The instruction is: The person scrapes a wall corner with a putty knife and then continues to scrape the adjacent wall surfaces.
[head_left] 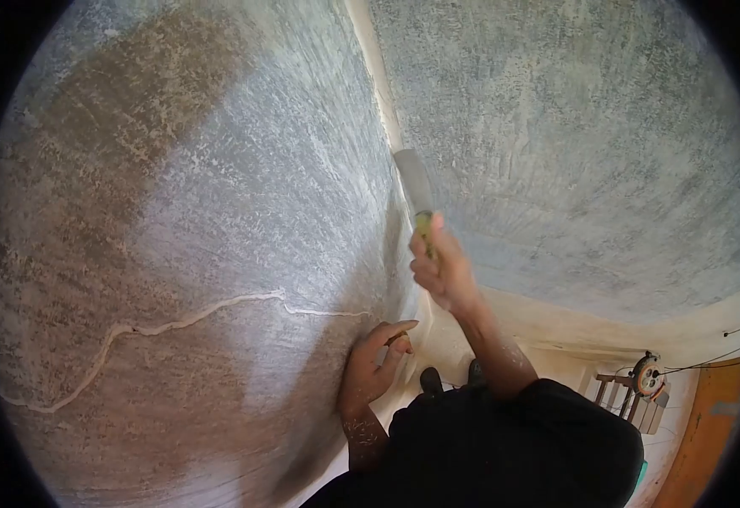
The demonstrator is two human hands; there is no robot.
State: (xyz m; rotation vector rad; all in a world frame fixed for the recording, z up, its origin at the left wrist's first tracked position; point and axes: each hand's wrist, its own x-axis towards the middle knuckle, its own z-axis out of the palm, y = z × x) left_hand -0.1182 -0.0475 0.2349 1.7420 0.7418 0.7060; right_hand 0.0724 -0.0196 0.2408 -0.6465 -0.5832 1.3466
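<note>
My right hand (448,269) is closed around the handle of a putty knife (416,179). Its broad grey blade points up into the corner, and its tip lies at the pale filled seam (378,85) between the two walls. Lower down, my left hand (368,368) is beside the left wall (243,195), with the index finger stretched out. The other fingers are curled around a small thing with a brownish end and a greyish flat part; most of it is hidden. White specks dot both forearms.
A pale filled crack (192,318) zigzags across the left wall. The right wall (573,169) is mottled blue-grey. At lower right are a wooden stand (615,394), a round device (648,375) with dark wires, and an orange panel (713,415). Dark shoes (431,381) show below.
</note>
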